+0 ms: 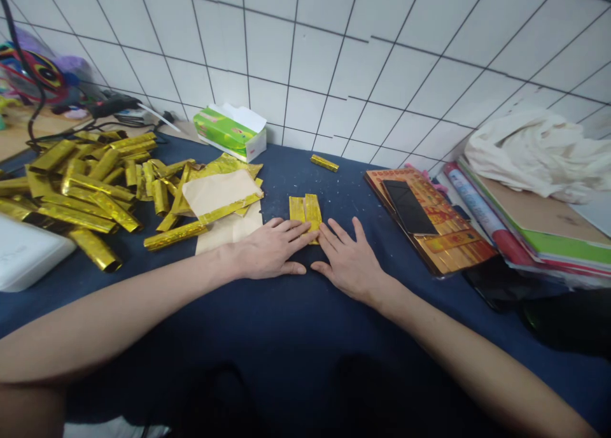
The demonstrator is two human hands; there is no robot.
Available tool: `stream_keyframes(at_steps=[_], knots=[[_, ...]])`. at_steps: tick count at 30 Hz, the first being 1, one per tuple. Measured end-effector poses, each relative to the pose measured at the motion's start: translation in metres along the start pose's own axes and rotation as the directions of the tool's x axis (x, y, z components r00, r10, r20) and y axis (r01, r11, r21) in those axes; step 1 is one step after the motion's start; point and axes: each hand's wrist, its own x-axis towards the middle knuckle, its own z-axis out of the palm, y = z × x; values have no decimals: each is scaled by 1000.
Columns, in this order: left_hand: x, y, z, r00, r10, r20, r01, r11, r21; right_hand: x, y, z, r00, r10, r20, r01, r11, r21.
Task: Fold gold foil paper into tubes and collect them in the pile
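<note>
A small sheet of folded gold paper (305,208) lies on the dark blue cloth, with a lengthwise line down its middle. My left hand (270,249) rests flat over its near left part, fingers stretched out. From the right, my right hand (348,260) reaches its near right edge with fingertips, fingers spread. Both palms face down, and the thumbs point toward each other. Beside my left wrist sit stacked sheets with a tan back (224,195) and gold faces. A gold paper roll (174,235) lies against them.
A heap of gold paper rolls (90,183) covers the left side. A green tissue box (230,131) stands by the tiled wall, and a single gold roll (324,163) lies at the back. To the right, a black phone (409,207) rests on red-gold printed packets (458,250).
</note>
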Motion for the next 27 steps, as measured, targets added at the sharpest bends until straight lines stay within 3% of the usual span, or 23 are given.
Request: stream_keyframes(at_steps=[4,10,21,27], knots=[[-6,14,-1,998,28,-49,-24,996,87,0,0,-2,1000,-10,13,10,1000,6],[-10,38,-1,997,64,-31,-60,992,111,1,-1,-2,1000,-14,19,14,1000,-5],[-15,57,0,995,-97,8,94,983,156,-1,1,-2,1000,-6,20,6,1000,-2],[-14,48,-9,993,-110,47,107,992,60,0,1,-3,1000,4,30,-4,1000,1]])
